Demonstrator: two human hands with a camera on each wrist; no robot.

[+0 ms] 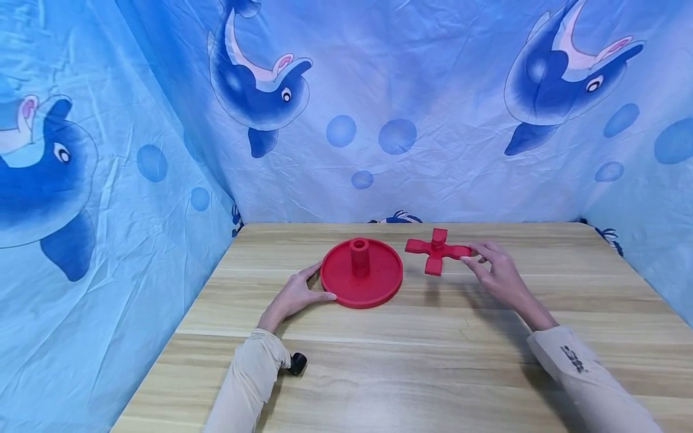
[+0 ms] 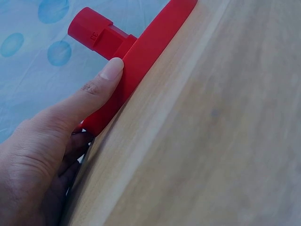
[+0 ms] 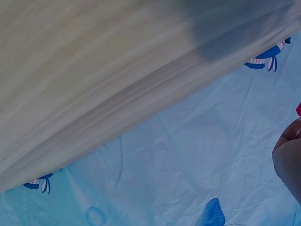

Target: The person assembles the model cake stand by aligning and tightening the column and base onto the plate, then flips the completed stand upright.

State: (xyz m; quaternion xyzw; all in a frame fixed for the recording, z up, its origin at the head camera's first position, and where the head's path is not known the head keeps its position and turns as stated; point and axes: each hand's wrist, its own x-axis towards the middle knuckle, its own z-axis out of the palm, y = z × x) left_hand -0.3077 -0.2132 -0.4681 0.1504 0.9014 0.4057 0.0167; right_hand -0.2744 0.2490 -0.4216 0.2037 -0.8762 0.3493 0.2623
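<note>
The red cross (image 1: 437,248) hangs above the surface (image 1: 379,373), just right of the red round tray (image 1: 341,278) and apart from it. The right hand (image 1: 497,273) pinches it by the end of one arm only, so it could twist or droop under its own weight, and a slip of the fingertips would drop it. Carried leftward too low, it might knock the upright post (image 1: 360,258) in the tray's middle. The left hand (image 1: 296,293) grips the tray's near-left rim between thumb and fingers; with the far side unheld, a bump there could swivel or tip it. Whether the tray's underside grips the surface, I cannot tell.
</note>
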